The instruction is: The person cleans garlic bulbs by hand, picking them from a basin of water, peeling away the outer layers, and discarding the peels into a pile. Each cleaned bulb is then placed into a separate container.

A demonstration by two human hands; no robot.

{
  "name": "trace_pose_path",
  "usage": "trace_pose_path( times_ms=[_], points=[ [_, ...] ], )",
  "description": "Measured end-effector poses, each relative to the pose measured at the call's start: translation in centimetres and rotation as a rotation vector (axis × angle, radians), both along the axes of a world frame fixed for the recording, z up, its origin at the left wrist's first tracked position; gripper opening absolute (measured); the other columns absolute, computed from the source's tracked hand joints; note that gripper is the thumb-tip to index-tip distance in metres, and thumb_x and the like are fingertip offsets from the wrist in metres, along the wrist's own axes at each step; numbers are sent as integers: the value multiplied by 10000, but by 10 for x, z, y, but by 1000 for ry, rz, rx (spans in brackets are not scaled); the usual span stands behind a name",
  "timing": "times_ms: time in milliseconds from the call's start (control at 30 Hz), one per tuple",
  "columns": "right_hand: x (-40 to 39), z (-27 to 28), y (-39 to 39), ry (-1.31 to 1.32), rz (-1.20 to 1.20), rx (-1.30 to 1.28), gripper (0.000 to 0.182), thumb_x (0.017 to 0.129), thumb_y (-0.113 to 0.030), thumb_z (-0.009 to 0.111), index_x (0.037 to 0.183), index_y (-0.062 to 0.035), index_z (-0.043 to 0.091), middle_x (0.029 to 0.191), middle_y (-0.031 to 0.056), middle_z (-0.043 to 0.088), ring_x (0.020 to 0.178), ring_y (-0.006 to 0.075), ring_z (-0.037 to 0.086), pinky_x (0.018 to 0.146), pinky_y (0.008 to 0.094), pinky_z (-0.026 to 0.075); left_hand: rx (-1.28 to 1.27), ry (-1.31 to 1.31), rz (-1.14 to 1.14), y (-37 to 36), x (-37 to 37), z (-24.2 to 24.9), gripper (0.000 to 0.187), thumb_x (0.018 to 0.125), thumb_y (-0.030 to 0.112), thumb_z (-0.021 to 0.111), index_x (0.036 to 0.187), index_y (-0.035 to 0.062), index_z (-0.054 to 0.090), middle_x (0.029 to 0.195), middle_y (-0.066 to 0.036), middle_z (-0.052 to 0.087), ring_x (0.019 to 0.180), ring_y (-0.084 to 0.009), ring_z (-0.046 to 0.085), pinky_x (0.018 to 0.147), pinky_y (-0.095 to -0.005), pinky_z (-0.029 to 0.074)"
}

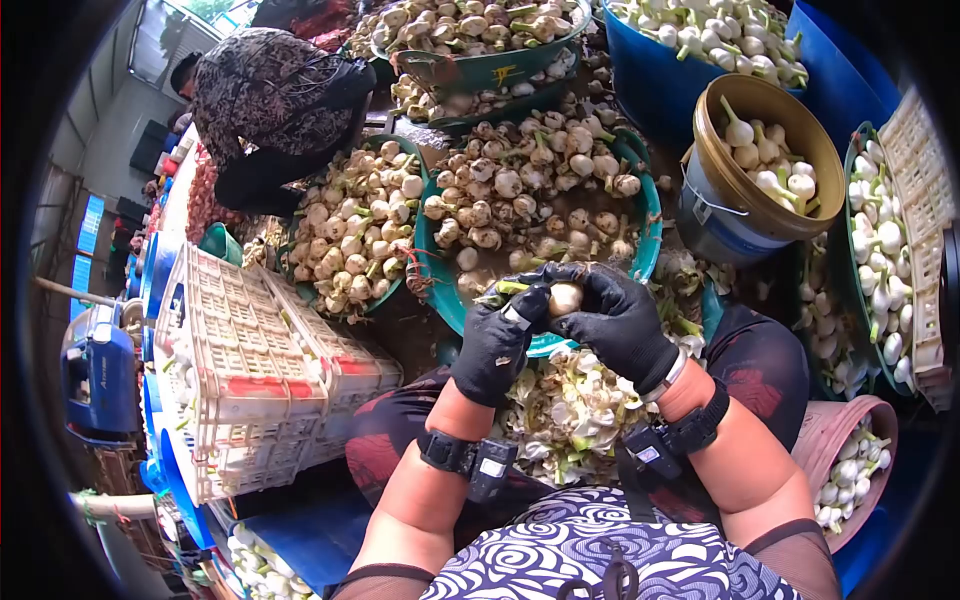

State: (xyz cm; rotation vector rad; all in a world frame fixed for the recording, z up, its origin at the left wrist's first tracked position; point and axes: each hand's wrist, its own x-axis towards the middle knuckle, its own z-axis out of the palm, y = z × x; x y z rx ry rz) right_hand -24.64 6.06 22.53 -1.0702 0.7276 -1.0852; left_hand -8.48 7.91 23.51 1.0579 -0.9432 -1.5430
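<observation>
Both my hands wear black gloves and meet over the near rim of a green basin [650, 235] of unpeeled garlic. My left hand [497, 345] is closed around the green stem side of a garlic bulb [565, 299]. My right hand [622, 322] grips the same bulb from the other side, fingers curled over it. The bulb looks pale and rounded. Below my hands, a heap of garlic skins [575, 410] lies at my lap. Whether a tool is in my left hand is hard to tell.
A bucket [735, 225] with peeled garlic stands at the right. White plastic crates [250, 370] are stacked at the left. Another person [275, 100] bends over at the upper left. A pink basket [835, 425] of garlic sits at the lower right.
</observation>
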Motion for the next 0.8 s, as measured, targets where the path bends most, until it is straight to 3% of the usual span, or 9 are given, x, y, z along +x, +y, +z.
trace_pose_path(
  times_ms=[33,67,167,433,567,633,667,700,800],
  points=[
    [2,-1,-1,155,-54,-129,414,722,56,700,1118,3,588,1055,60,613,945,145,602,833,288,518,-109,-223,19,-1,2,-3,258,905,175,580,1078,-16,577,978,-66,628,871,-155,611,788,-300,502],
    [4,0,-1,15,-43,24,369,739,48,688,1096,16,597,1063,80,622,939,152,610,819,284,521,38,99,55,-3,2,-5,210,915,96,539,1064,-42,591,1015,-82,636,891,-159,619,763,-288,511],
    [1,11,-4,-187,57,331,358,756,53,667,1104,36,584,1061,100,633,939,158,615,808,276,524,81,36,-34,-2,11,2,247,920,72,509,1121,-59,567,1068,-125,631,906,-173,625,773,-296,520],
    [18,27,13,-171,9,245,395,765,33,671,1146,38,565,1075,108,637,929,171,624,833,296,523,85,158,22,21,24,28,299,921,82,498,1179,-66,525,1045,-141,634,857,-182,641,793,-319,535],
    [30,25,31,-141,-2,46,394,795,-9,664,1169,41,552,1106,103,624,991,177,600,892,313,491,-297,-387,12,38,31,29,238,918,97,511,1081,-61,583,986,-77,640,815,-135,619,713,-274,514],
    [31,28,41,-170,5,56,405,803,-20,664,1182,45,538,1123,107,613,1019,179,585,919,321,472,-376,-440,8,49,30,48,247,888,71,537,1087,-61,600,981,-93,650,818,-144,622,720,-265,506],
    [30,28,45,-176,14,41,414,807,-23,659,1194,45,528,1132,110,609,1026,179,582,925,320,467,-80,-62,60,51,25,49,238,868,30,550,1078,-70,605,989,-98,657,829,-154,629,732,-270,507],
    [29,28,48,-182,21,36,424,811,-25,655,1206,46,518,1141,113,604,1033,179,578,930,318,462,20,66,49,51,24,45,258,842,1,571,1087,-73,599,976,-99,665,827,-154,633,742,-270,506],
    [19,34,57,-163,-35,172,412,837,-42,626,1220,47,504,1124,107,606,986,178,590,869,313,485,-69,28,-18,52,23,34,223,821,1,604,1035,-53,632,945,-93,672,821,-155,637,744,-270,510]
  ],
)
